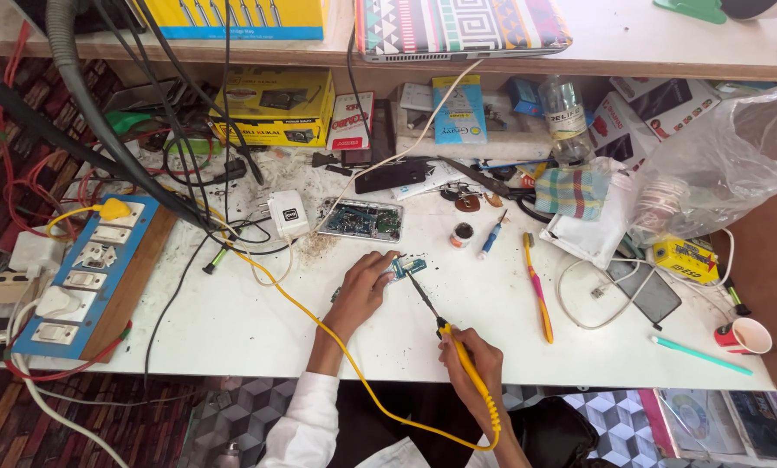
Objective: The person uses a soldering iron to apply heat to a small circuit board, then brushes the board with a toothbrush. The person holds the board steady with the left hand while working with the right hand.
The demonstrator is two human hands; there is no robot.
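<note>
Here I see my left hand (pixel 364 290) resting on the white counter (pixel 232 321), fingers pressed together onto a small green circuit board (pixel 408 265) and pinning it flat near the counter's middle. My right hand (pixel 469 354), at about five o'clock from the board, is wrapped tight around the yellow handle of a soldering iron (pixel 445 329); the dark tip slants up toward eleven o'clock and meets the board's lower edge. The iron's yellow cord (pixel 319 321) loops out past my right wrist and trails across the counter toward ten o'clock, under my left forearm.

At twelve o'clock from the board, close by, lies an opened phone (pixel 362 219) with its blue and green innards showing, and a white charger block (pixel 289 213) sits just beside it at nine o'clock. At two o'clock from the board stands a small round tin (pixel 463 234), with a blue screwdriver (pixel 492 234) just to its right. A yellow and pink toothbrush (pixel 537 286) lies at three o'clock, well clear of my right hand. Far off at nine o'clock a blue switchboard (pixel 89 277) hangs over the counter's edge. At four o'clock, near the counter's corner, stand a red paper cup (pixel 745 334) and a teal pen (pixel 700 355). A plastic bag (pixel 718 165) bulges at two o'clock, with a checked cloth (pixel 573 191) beside it
</note>
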